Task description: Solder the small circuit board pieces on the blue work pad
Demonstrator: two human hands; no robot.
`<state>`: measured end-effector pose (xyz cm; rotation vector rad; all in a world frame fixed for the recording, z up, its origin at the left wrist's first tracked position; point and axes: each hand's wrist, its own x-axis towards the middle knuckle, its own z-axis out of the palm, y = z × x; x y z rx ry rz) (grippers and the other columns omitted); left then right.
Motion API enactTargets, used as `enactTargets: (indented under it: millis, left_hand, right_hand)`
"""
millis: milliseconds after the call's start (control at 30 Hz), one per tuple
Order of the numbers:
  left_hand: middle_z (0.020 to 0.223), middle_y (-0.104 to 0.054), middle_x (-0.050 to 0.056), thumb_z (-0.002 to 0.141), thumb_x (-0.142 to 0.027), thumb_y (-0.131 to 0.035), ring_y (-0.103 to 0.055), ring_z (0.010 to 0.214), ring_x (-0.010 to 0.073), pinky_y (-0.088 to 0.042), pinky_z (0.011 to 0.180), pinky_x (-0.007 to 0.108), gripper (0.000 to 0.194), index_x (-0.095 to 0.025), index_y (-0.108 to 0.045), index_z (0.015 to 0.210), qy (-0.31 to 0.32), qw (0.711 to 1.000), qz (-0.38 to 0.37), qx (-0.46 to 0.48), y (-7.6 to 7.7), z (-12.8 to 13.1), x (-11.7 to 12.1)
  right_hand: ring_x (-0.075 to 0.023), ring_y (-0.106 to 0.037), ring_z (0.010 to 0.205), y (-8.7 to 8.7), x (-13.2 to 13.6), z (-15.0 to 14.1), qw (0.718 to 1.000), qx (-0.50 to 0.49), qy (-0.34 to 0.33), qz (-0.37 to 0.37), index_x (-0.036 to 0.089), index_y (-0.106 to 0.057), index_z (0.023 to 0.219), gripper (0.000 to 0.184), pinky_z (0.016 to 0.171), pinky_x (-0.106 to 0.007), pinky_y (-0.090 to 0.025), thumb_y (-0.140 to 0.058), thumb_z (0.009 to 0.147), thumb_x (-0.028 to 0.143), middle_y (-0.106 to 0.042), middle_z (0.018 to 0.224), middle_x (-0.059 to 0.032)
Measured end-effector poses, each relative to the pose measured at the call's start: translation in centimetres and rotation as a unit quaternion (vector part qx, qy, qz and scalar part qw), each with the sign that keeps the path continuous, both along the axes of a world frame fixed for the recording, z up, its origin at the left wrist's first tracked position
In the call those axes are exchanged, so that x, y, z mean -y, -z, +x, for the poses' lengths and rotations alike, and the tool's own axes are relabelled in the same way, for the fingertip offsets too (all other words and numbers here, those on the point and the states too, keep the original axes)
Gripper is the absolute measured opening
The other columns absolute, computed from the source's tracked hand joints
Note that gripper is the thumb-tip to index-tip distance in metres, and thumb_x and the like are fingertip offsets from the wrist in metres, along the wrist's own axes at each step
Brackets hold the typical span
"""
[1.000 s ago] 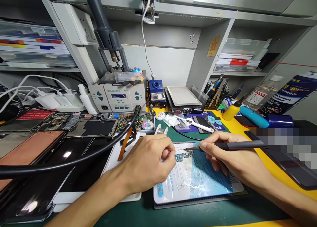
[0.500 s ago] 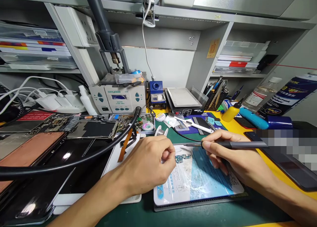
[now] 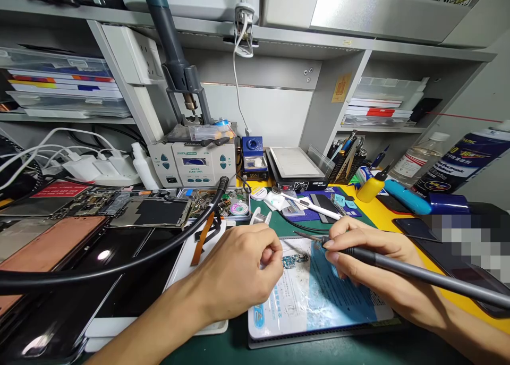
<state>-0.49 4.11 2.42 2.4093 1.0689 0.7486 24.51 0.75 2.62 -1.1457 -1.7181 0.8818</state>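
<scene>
Fingers, right: the right hand (image 3: 364,259) closes round the black handle of a soldering iron (image 3: 402,268), its tip pointing left.
Fingers, left: the left hand (image 3: 243,274) is curled, knuckles up; whether it pinches anything cannot be told.
Board: one small circuit board (image 3: 295,261) lies at lower centre on a printed repair sheet (image 3: 319,306), just beside the left hand, with the iron's tip near but apart.
Count: two hands, one iron, one black hot-air hose (image 3: 119,272), one rework station (image 3: 191,164), two bottles at right.
Edges: the sheet's near edge lies on a green mat (image 3: 207,349); its right edge comes close to a yellow surface (image 3: 402,232).
Room: the sheet's lower half stretches below the board, between the hands.
</scene>
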Motion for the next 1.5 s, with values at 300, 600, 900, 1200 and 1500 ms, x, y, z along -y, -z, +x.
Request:
enactTargets:
  millis: [300, 600, 900, 1200, 1500]
  left_hand:
    - [0.064, -0.055, -0.004, 0.084, -0.01, -0.056, -0.049, 0.059, 0.0098, -0.037, 0.056, 0.024, 0.015, -0.017, -0.063, 0.073, -0.002, 1.0, 0.015, 0.016, -0.2, 0.3, 0.1]
    - [0.064, -0.054, -0.004, 0.085, -0.011, -0.056, -0.048, 0.058, 0.0091, -0.037, 0.058, 0.024, 0.014, -0.018, -0.064, 0.074, -0.009, 1.0, 0.009, 0.008, -0.2, 0.2, 0.3]
    - [0.09, -0.061, 0.001, 0.083, -0.025, -0.063, -0.055, 0.071, 0.0144, -0.042, 0.064, 0.029, 0.025, -0.02, -0.064, 0.107, 0.004, 1.0, 0.021, -0.016, -0.2, 0.0, 0.7]
    - [0.082, -0.06, -0.002, 0.086, -0.025, -0.063, -0.056, 0.07, 0.0142, -0.04, 0.065, 0.03, 0.016, -0.019, -0.065, 0.101, 0.002, 0.999, 0.032, -0.034, 0.1, 0.2, 0.8]
    - [0.072, -0.056, -0.003, 0.088, -0.013, -0.053, -0.048, 0.062, 0.0102, -0.036, 0.058, 0.027, 0.016, -0.019, -0.062, 0.076, -0.004, 1.0, 0.017, 0.002, 0.1, 0.2, 0.9]
  right_hand:
    - [-0.0138, -0.053, 0.043, -0.3, -0.5, -0.2, 0.982, -0.092, 0.086, -0.144, 0.021, -0.072, 0.083, 0.02, 0.039, -0.024, -0.042, -0.079, 0.079, 0.039, -0.062, 0.053, 0.0011]
    - [-0.0085, -0.05, 0.03, -0.6, -0.7, -0.5, 0.97, -0.146, 0.071, -0.183, 0.018, -0.061, 0.067, 0.025, 0.029, -0.014, -0.029, -0.076, 0.079, 0.034, -0.055, 0.045, 0.0045]
    - [-0.0091, -0.054, 0.034, -0.9, -0.2, -1.2, 0.975, -0.072, 0.112, -0.179, 0.018, -0.062, 0.065, 0.027, 0.03, -0.014, -0.035, -0.079, 0.076, 0.036, -0.06, 0.051, 0.0021]
    - [-0.0079, -0.053, 0.035, -1.2, 0.1, -1.4, 0.978, -0.037, 0.118, -0.171, 0.017, -0.062, 0.066, 0.028, 0.031, -0.013, -0.036, -0.082, 0.075, 0.036, -0.063, 0.05, 0.0017]
    - [-0.0096, -0.05, 0.034, -0.5, -0.3, -0.6, 0.977, -0.072, 0.096, -0.176, 0.019, -0.061, 0.068, 0.028, 0.031, -0.016, -0.035, -0.076, 0.082, 0.037, -0.06, 0.045, 0.0017]
